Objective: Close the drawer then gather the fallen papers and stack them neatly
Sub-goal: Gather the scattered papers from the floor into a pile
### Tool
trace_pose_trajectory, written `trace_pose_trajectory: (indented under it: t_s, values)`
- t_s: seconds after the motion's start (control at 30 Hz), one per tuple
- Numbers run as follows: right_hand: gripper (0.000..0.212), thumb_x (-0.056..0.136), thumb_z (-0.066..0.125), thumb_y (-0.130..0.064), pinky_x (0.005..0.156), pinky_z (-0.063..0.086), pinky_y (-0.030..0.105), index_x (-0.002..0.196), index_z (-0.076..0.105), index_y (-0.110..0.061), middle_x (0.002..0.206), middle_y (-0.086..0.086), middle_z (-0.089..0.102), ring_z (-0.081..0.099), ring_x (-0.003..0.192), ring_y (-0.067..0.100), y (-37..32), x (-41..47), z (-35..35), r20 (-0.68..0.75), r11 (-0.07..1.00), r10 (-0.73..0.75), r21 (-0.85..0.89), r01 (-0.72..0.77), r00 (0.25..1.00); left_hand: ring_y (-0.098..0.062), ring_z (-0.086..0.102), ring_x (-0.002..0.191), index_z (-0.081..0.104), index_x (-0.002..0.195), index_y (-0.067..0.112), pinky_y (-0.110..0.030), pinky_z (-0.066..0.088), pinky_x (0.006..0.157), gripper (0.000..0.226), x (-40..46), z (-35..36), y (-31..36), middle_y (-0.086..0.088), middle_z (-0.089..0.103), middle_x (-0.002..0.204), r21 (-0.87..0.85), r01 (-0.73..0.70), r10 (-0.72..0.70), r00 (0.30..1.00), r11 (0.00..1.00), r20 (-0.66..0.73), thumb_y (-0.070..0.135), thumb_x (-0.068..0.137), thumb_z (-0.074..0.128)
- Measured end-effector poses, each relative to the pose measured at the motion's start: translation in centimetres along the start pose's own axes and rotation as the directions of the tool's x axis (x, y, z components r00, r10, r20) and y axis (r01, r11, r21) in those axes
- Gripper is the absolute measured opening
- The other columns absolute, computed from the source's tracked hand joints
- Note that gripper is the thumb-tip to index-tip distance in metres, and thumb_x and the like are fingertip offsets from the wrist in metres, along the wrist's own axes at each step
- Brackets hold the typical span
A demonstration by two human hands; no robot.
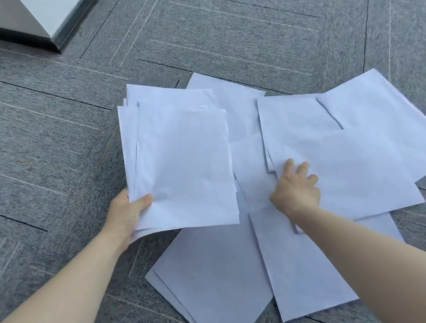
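Several loose white paper sheets (274, 262) lay scattered on the grey patterned carpet floor (37, 138), overlapping one another at mixed angles. The left hand (127, 215) gripped a gathered bundle of white sheets (182, 166) at its near-left corner, thumb curled on top and fingers hidden beneath; the bundle's edges were uneven, with sheets stepping out along the far and left sides. Its near corner was lifted off the floor, and its right side overlapped the scattered sheets. The right hand (296, 190) rested on a white sheet at the right of the spread (360, 175), fingers spread and lightly bent, pressing down near that sheet's left edge rather than pinching it. This sheet overlay others that fanned out toward the right, and two more sheets lay nearest the person, under the right forearm. The two hands stood apart, with a strip of floor-lying paper between them. Bare carpet surrounded the spread on every side. A pale grey cabinet base with a dark plinth (27, 20) stood at the far left, well apart from the papers.
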State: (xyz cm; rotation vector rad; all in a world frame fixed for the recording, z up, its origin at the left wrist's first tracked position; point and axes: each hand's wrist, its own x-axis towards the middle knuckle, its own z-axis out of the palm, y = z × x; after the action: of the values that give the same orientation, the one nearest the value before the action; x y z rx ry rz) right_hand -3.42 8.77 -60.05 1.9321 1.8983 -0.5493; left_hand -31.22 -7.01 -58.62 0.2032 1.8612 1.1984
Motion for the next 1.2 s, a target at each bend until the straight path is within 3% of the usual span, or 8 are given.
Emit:
trace_pose_trajectory:
  t_s: [0.13,0.33,0.53,0.67,0.77,0.9,1.07,1.2]
  values:
    - [0.064,0.087,0.045,-0.009,0.09,0.046,0.041,0.146,0.02,-0.01,0.155,0.022,0.018,0.034,0.128,0.044,0.7,0.4,-0.4,-0.075,0.994,-0.046,-0.105,0.038,0.996,-0.024,0.066,0.09,0.063,0.106,0.013,-0.041,0.053,0.087,0.025,0.1,-0.6,-0.3,-0.004,0.07,0.1,-0.001,0.028,-0.028,0.999,1.0,0.018,0.001,0.085,0.065]
    - [0.029,0.084,0.034,0.003,0.07,0.035,0.037,0.108,0.051,-0.004,0.108,0.019,0.062,0.055,0.105,0.039,0.7,2.4,-3.8,-0.286,0.992,-0.086,0.066,0.109,0.954,-0.024,0.064,0.091,0.061,0.115,0.01,-0.033,0.052,0.076,0.03,-0.3,-0.2,-0.5,-0.007,0.069,0.104,0.004,0.027,-0.027,0.999,1.0,0.033,0.001,0.086,0.064]
    - [0.034,0.088,0.038,-0.009,0.074,0.034,0.036,0.12,0.047,-0.007,0.123,0.014,0.054,0.044,0.118,0.035,-3.2,3.2,-4.0,-0.219,0.989,-0.119,0.057,0.134,0.969,-0.024,0.066,0.091,0.064,0.105,0.015,-0.032,0.052,0.073,0.023,-0.3,0.6,-0.7,-0.004,0.07,0.1,0.014,0.03,-0.031,0.998,0.999,0.06,0.002,0.086,0.064]
    - [0.074,0.087,0.052,-0.032,0.092,0.042,0.042,0.149,0.021,-0.004,0.156,0.023,0.021,0.029,0.136,0.04,-4.3,3.8,-2.7,-0.021,1.0,-0.005,0.026,0.005,1.0,-0.023,0.067,0.093,0.065,0.102,0.019,-0.035,0.052,0.076,0.021,-0.2,0.5,-0.9,-0.003,0.071,0.102,0.047,0.023,-0.026,0.998,0.999,0.063,0.005,0.086,0.066]
    - [0.079,0.088,0.05,-0.025,0.1,0.041,0.045,0.153,0.01,-0.003,0.16,0.027,0.007,0.022,0.14,0.045,-4.5,4.1,-2.4,-0.028,1.0,0.007,-0.013,-0.007,1.0,-0.02,0.067,0.089,0.064,0.1,0.019,-0.032,0.052,0.072,0.021,-0.4,0.4,-0.9,-0.002,0.071,0.099,0.032,0.022,-0.024,0.998,0.999,0.061,0.003,0.086,0.064]
    - [0.065,0.09,0.044,-0.012,0.091,0.045,0.043,0.149,0.018,-0.001,0.157,0.03,0.016,0.03,0.135,0.046,-4.1,4.4,-2.3,-0.077,0.996,-0.003,-0.087,-0.004,0.997,-0.019,0.067,0.086,0.065,0.098,0.02,-0.031,0.052,0.07,0.022,-0.7,0.0,-1.2,0.0,0.071,0.096,0.025,0.018,-0.019,0.999,1.0,0.048,0.001,0.086,0.063]
    - [0.033,0.086,0.039,-0.001,0.071,0.035,0.035,0.117,0.049,-0.003,0.119,0.019,0.058,0.053,0.106,0.037,-3.2,4.1,-3.7,-0.203,0.996,-0.081,0.026,0.088,0.976,-0.022,0.066,0.088,0.064,0.107,0.013,-0.031,0.051,0.071,0.024,-0.9,-0.1,-1.5,-0.003,0.07,0.098,0.027,0.021,-0.022,0.999,0.999,0.043,0.001,0.086,0.063]
    - [0.036,0.077,0.037,0.004,0.065,0.032,0.036,0.108,0.049,-0.009,0.091,0.016,0.061,0.057,0.09,0.037,-4.9,0.6,-4.9,-0.291,0.951,-0.213,0.157,0.266,0.933,-0.017,0.065,0.083,0.062,0.109,0.011,-0.024,0.052,0.064,0.024,-1.1,0.3,-1.5,-0.004,0.069,0.098,0.032,0.025,-0.027,0.997,0.999,0.074,0.0,0.088,0.062]
